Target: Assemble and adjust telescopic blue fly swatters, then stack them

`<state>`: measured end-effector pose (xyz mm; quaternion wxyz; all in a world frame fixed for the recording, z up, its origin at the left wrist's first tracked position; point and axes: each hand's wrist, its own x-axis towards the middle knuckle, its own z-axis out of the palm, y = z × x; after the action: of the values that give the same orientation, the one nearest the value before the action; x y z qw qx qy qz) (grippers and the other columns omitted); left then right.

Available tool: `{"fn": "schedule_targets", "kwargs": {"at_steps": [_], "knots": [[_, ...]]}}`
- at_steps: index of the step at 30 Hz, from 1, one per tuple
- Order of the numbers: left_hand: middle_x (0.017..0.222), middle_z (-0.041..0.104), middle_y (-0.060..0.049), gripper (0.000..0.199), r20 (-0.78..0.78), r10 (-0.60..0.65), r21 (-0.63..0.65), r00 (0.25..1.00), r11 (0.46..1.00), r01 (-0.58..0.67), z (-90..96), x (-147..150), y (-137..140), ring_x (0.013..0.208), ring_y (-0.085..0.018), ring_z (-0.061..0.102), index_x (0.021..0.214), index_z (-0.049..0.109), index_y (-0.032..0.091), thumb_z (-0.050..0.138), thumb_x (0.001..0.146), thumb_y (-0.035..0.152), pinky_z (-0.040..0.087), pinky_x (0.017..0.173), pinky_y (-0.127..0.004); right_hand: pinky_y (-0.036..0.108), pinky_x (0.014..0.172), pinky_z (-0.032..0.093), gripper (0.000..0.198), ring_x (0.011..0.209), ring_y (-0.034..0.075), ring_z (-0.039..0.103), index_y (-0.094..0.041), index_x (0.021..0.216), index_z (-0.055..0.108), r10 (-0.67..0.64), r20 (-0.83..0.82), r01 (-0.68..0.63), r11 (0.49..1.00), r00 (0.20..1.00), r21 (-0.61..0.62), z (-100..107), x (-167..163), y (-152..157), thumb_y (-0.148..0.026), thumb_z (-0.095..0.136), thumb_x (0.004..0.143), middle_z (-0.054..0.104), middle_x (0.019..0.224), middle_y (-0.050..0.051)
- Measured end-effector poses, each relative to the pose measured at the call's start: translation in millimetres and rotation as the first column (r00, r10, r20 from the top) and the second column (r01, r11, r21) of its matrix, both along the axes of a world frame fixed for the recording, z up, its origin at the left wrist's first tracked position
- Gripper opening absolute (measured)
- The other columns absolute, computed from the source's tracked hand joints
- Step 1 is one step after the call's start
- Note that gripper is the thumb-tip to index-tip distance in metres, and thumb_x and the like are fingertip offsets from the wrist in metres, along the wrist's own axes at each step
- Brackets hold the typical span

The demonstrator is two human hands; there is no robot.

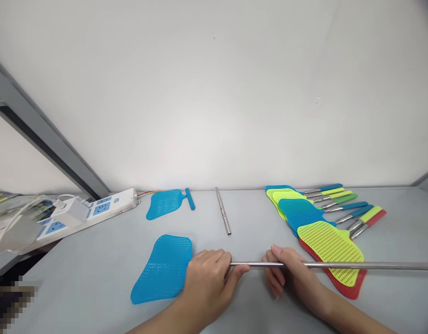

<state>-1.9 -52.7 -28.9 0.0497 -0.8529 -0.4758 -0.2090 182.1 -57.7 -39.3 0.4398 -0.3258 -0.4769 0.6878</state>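
Observation:
A blue mesh fly swatter head (163, 269) extends to the left of my left hand (210, 278), which is closed around the swatter's neck. From that hand a long metal telescopic rod (373, 265) runs rightward, pulled out, to the right edge of the view. My right hand (293, 273) is curled around the rod a short way along, thumb on top and fingers bent beneath. The joint between head and rod is hidden inside my left hand. Behind them lie a loose blue swatter head (165, 204), a blue handle sleeve (190, 198) and a short collapsed metal rod (223, 211).
Several fly swatters in yellow (330, 250), blue and red overlap at the right, handles pointing to the upper right. A white power strip (105, 208) with plugs and cables lies at the left. The grey table (105, 250) meets a white wall (214, 116) behind.

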Motion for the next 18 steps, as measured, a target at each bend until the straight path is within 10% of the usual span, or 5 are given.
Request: {"fn": "schedule_targets", "kwargs": {"at_steps": [18], "knots": [[0.050,0.050,0.003,0.038,-0.004,-0.078,0.048,0.997,0.996,0.078,0.3,0.8,0.5,0.044,-0.012,0.044,0.054,0.041,0.018,0.033,0.085,0.039,0.025,0.047,-0.025,0.026,0.050,0.033,0.046,0.046,0.011,0.042,-0.017,0.050,0.038,0.064,0.153,-0.078,0.994,0.986,0.082,5.0,-0.8,-2.6,-0.036,0.020,0.087,0.042,0.045,0.000]]}}
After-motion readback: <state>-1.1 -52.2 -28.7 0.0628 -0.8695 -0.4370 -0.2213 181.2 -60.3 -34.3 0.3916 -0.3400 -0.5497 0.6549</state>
